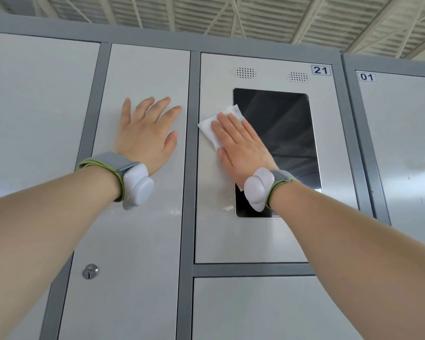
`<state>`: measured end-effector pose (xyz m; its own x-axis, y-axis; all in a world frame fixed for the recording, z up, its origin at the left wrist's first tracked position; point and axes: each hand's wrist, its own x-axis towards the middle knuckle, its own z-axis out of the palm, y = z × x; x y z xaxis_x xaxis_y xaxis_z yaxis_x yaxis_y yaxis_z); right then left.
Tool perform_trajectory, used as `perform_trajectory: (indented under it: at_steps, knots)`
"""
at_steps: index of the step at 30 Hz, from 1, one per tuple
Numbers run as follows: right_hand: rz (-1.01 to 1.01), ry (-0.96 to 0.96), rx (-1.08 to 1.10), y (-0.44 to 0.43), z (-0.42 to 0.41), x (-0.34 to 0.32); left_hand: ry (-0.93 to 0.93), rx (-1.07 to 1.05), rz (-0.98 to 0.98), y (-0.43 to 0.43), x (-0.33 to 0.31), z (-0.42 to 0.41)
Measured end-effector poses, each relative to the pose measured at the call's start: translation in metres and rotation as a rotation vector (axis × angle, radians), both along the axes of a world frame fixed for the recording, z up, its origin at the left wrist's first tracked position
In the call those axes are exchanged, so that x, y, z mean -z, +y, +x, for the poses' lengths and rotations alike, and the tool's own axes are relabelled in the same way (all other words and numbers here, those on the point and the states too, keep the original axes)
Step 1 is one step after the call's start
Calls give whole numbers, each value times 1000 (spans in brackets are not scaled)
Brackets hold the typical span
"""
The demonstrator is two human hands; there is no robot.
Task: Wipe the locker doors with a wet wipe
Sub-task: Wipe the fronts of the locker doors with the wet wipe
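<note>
A white wet wipe (209,127) lies flat against the pale grey locker door numbered 21 (216,231), at the left edge of the door's dark screen (287,133). My right hand (241,147) presses the wipe to the door with straight fingers, covering most of it. My left hand (146,133) rests flat with fingers spread on the neighbouring tall locker door (138,236), holding nothing. Both wrists carry grey bands with white sensor units.
Dark grey frame bars (190,168) separate the doors. A round key lock (90,271) sits low on the left door. Another door (255,307) lies below door 21, and a locker marked 01 (402,143) stands at the right. Ceiling beams show above.
</note>
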<state>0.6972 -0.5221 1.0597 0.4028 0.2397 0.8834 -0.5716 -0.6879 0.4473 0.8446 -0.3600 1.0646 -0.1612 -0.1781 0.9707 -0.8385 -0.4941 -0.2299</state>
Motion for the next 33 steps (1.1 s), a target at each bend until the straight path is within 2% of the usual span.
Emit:
perform_trajectory:
  at_steps: [7,14,23,28,33]
  knots:
    - [82,-108,21,5,3,-43,-19,4,-3,-6,-12,1]
    - [73,-97,31,13,13,-58,-29,-23,-4,-6,-25,2]
    - [-90,123,47,5,4,-39,7,-95,26,-11,-38,-12]
    - [62,-74,45,3,2,-53,9,-105,41,-14,-44,-16]
    - [152,-146,40,5,1,-74,10,-112,20,-17,-55,-14]
